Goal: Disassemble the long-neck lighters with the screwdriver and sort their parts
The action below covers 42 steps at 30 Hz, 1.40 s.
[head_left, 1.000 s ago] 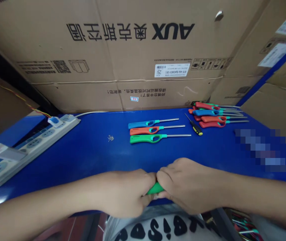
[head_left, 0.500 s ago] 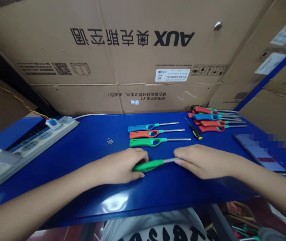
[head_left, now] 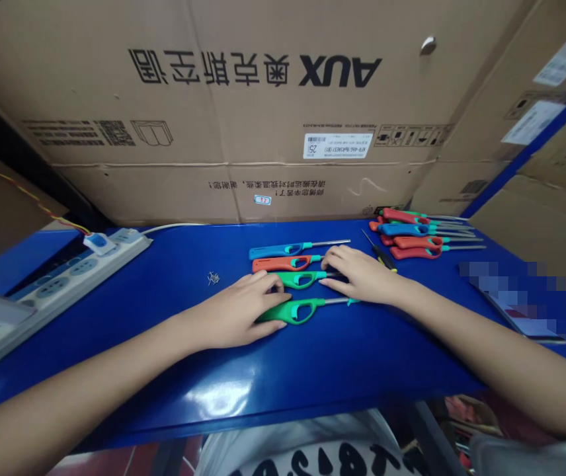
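Observation:
My left hand (head_left: 233, 311) grips the handle of the nearest green gas lighter (head_left: 293, 311), fingers on its far side and thumb on its near side. This lighter has a metal barrel and a small teal piece at its tip. My right hand (head_left: 362, 274) reaches over the barrel of the second green lighter (head_left: 303, 280), thumb and fingers apart around it; whether they touch it I cannot tell. Just beyond lie an orange lighter (head_left: 283, 264), its barrel partly hidden by my right hand, and a blue lighter (head_left: 276, 252). All point right, in a rough row.
Small screws (head_left: 213, 278) lie left of the row. A screwdriver (head_left: 382, 254) and a pile of lighters (head_left: 416, 243) are at the back right, near a phone (head_left: 516, 311). A white power strip (head_left: 65, 281) runs along the left. A cardboard wall (head_left: 243, 145) stands behind the blue table (head_left: 164, 370).
The nearest green lighter has moved away from me, closer to the row, and turned to show its trigger opening. My right hand has left its barrel tip and moved to the second green lighter's barrel.

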{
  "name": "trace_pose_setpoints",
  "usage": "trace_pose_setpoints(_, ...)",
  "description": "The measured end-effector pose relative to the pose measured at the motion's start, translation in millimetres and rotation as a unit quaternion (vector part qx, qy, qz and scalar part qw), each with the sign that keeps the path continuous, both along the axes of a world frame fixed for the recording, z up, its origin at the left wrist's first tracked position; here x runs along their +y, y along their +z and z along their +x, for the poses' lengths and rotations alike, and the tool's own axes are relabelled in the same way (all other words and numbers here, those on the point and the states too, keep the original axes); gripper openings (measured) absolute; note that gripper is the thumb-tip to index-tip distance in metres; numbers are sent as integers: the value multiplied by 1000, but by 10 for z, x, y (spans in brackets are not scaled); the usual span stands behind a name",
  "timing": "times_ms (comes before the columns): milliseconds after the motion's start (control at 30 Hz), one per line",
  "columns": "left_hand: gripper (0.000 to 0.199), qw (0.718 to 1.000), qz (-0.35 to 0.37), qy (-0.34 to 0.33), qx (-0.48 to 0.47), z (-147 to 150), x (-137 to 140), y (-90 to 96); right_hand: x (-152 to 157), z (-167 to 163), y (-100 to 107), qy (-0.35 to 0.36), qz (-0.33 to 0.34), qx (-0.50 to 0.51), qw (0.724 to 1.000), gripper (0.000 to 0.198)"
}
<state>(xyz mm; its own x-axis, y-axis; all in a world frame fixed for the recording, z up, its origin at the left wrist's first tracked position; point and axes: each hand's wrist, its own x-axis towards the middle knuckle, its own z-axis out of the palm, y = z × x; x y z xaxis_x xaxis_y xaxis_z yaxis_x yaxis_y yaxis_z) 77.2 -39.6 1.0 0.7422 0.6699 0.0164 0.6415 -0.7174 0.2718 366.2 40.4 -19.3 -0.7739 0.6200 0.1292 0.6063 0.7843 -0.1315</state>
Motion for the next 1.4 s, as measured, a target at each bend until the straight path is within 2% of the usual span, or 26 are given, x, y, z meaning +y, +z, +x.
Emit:
trace_pose_setpoints(133,47,997,47,26,-58,-12,64,16,62,-115,-10,1,-50,-3,999,21)
trace_pose_setpoints(233,52,994,74,47,-69,10,110,43,-25,-159,110,0,-67,9,998,16)
trace_pose_setpoints(300,50,995,64,52,-47,57,111,96,-139,-193,212,6,-64,21,998,13)
trace_pose_setpoints(433,34,998,-2,64,20,211,-4,286,-431,-272,383,64,-47,36,996,19)
trace_pose_setpoints(533,30,992,-109,57,21,306,-197,447,-663,-291,479,121,15,-15,992,33)
trace_pose_setpoints(633,21,975,-218,49,14,346,-442,569,-917,-263,570,169,62,-37,983,35)
trace_pose_setpoints(700,21,967,-250,40,6,346,-590,609,-1079,-231,615,202,74,-34,976,34)
trace_pose_setpoints(833,25,963,-265,46,11,231,-752,610,-1267,-105,604,208,57,-42,976,31)
trace_pose_setpoints(900,25,957,-281,63,23,104,-768,595,-1267,13,562,190,55,-52,979,28)
trace_pose_setpoints(967,25,950,-299,86,27,-22,-759,582,-1214,146,519,136,51,-50,988,28)
trace_pose_setpoints(1067,29,954,-278,108,27,-99,-699,559,-1076,278,480,67,25,-50,996,29)
trace_pose_setpoints(1167,27,967,-242,80,-19,-38,-565,528,-924,271,477,59,-20,-55,997,29)
trace_pose_setpoints(1300,27,966,-257,18,-33,49,-315,495,-752,161,521,83,-94,-43,991,33)
trace_pose_setpoints(1400,26,970,-240,30,-9,45,-97,470,-564,115,541,73,-131,-50,987,32)
